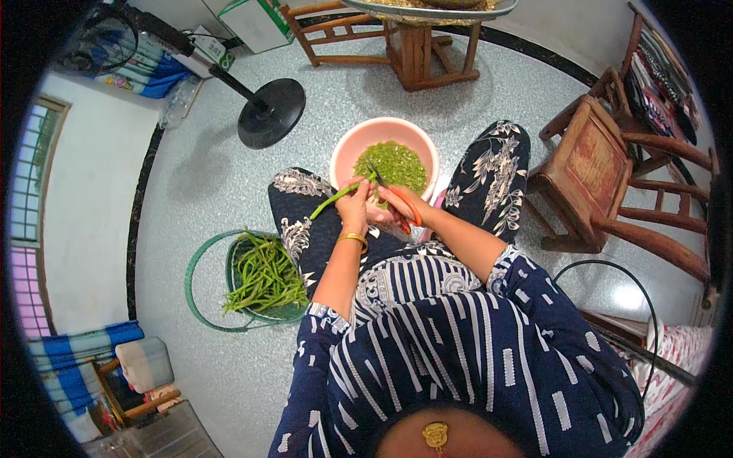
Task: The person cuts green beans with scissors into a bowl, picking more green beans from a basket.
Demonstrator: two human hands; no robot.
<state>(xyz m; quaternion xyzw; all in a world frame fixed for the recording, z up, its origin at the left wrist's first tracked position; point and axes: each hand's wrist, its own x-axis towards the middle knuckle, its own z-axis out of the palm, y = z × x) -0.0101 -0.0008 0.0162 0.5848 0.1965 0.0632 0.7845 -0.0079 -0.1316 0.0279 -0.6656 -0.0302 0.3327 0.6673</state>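
My left hand (354,205) pinches a long green bean pod (330,205) over the near rim of a pink plastic basin (342,146). In my right hand (413,201) is a pair of scissors (408,201) with orange handles, its dark blades at the bean's upper end. Small chopped green pieces (398,162) are heaped inside the basin, below both hands. To the left of my knee, a green woven basket (232,266) with a tall hoop handle holds a pile of whole green beans (266,272). Part of that basket is hidden behind my leg.
A black fan base (272,114) stands on the speckled floor beyond my left knee. A wooden chair (595,166) is at the right. Ahead are a wooden stool (426,57) under a round metal tray (441,12) and another wooden chair (343,34). A black cable (624,272) arcs nearby.
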